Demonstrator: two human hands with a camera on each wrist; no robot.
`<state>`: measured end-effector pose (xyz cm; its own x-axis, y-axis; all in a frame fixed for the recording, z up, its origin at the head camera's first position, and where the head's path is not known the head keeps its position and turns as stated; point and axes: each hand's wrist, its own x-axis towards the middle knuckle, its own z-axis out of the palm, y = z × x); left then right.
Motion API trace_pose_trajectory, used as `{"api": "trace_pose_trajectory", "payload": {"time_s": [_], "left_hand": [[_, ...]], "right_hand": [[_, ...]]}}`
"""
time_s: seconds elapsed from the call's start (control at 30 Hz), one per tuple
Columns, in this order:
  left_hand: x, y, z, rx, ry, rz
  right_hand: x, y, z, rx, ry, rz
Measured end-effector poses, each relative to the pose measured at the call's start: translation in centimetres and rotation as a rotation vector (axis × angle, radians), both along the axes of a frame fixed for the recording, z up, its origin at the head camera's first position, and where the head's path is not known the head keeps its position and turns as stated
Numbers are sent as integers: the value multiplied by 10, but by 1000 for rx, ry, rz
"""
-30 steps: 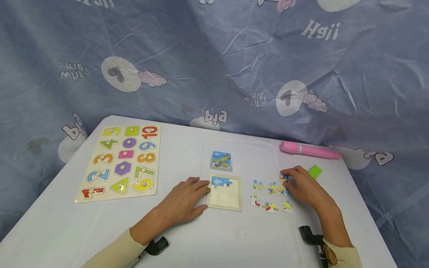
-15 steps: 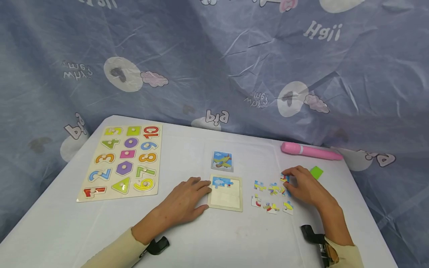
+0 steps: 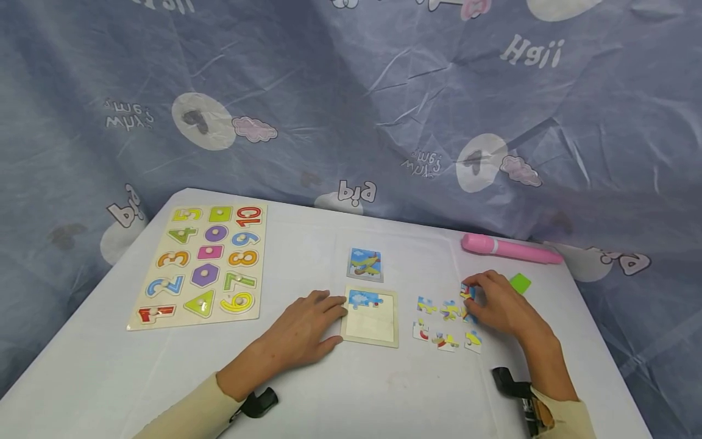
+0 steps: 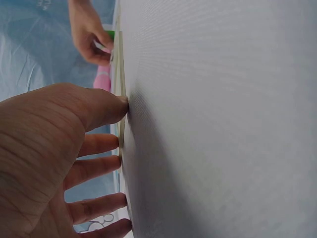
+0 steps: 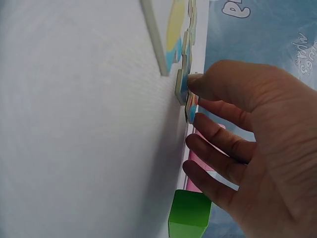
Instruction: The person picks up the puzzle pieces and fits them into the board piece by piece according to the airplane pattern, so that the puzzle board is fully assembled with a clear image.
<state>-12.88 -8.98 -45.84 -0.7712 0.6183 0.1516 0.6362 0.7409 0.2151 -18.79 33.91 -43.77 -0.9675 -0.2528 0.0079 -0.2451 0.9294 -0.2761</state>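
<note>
My left hand [image 3: 307, 329] lies at the left edge of a square wooden puzzle tray [image 3: 396, 329], fingertips and thumb touching it. Inside the tray, joined blue sky pieces [image 3: 363, 298] fill the upper left part. On the right, my right hand [image 3: 501, 305] pinches a blue and red puzzle piece [image 3: 468, 291] between thumb and index finger, down at the tabletop. Another piece [image 4: 112, 55] beneath that hand barely shows in the left wrist view. In the right wrist view the thumb overlaps a blue-edged piece [image 5: 181, 89], with the other fingers spread behind.
Several loose pieces [image 3: 445, 341] lie between tray and right hand. A small airplane picture card [image 3: 364, 264] sits behind the tray. A number and shape board [image 3: 181, 292] is at left. A pink marker [image 3: 515, 249] and green block [image 3: 520, 283] lie at right, before a blue curtain [image 3: 307, 122].
</note>
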Motion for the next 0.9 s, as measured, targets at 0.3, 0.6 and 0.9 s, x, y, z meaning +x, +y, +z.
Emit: {"api": "trace_pose_trajectory", "payload": {"time_s": [0.3, 0.6, 0.9], "left_hand": [[0, 0, 1, -10, 5, 3], [0, 0, 1, -14, -4, 3], [1, 0, 1, -15, -1, 0]], "right_hand": [[3, -11, 9, 17, 13, 31], [7, -28, 15, 29, 24, 60], [11, -46, 12, 33, 47, 102]]}}
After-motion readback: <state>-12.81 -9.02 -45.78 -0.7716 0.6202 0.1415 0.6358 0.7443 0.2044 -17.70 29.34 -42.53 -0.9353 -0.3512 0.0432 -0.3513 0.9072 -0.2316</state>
